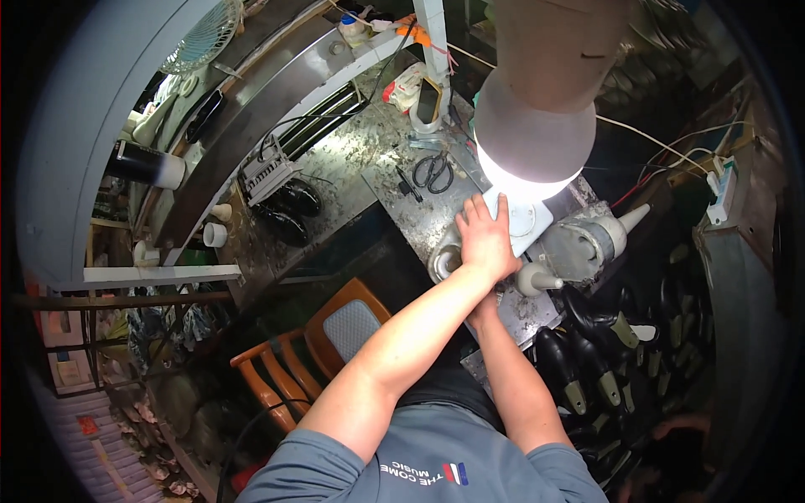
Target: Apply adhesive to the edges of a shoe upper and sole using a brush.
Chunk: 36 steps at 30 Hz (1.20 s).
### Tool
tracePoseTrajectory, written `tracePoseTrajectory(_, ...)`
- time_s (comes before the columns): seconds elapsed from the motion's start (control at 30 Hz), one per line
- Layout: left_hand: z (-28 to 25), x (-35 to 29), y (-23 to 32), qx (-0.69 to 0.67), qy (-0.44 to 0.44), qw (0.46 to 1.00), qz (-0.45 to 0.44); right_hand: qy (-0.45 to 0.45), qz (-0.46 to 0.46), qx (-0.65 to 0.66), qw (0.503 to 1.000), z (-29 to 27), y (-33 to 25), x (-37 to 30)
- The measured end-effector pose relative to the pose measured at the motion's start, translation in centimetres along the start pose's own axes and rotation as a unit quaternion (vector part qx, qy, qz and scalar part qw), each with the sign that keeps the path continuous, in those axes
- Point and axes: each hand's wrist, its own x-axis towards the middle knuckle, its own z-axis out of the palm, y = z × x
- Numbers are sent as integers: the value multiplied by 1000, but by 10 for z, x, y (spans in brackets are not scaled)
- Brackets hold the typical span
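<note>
My left hand (488, 239) lies with its fingers stretched out on the near left edge of a smooth white plate-like piece (530, 220). Bright light washes out that piece's far part, so I cannot tell its kind. Below the left wrist, my right hand (484, 310) reaches in close to the bench edge; its fingers are hidden. A round metal ring-shaped part (444, 261) sits just left of my left wrist. To the right stands a grey machine body (579, 245), with a pale cone-shaped part (537, 279) near my hands.
A large lit bulb (537, 138) hangs low over the white piece. Black scissors (433, 173) and shiny black shoes (293, 208) lie on the worn bench (335, 159). More black shoes (579, 360) crowd the lower right. A wooden chair (348, 323) stands left; a power strip (721, 191) is at right.
</note>
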Motion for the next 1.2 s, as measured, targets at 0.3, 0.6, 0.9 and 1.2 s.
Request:
tracePoseTrajectory(0.3, -53, -18, 9, 119, -11, 993, -9, -35, -20, -89, 995, 46, 1, -30)
tracePoseTrajectory(0.6, -76, -79, -34, 119, -16, 985, -122, -98, 79, 8, 992, 42, 34, -84)
tracePoseTrajectory(0.9, -112, -218, -118, -64, 89, 975, -195, -93, 186, -49, 977, 98, 55, -201)
tracePoseTrajectory(1.2, -64, -327, -174, -135, 385, 885, -224, -149, 287, -183, 928, 112, 62, -241)
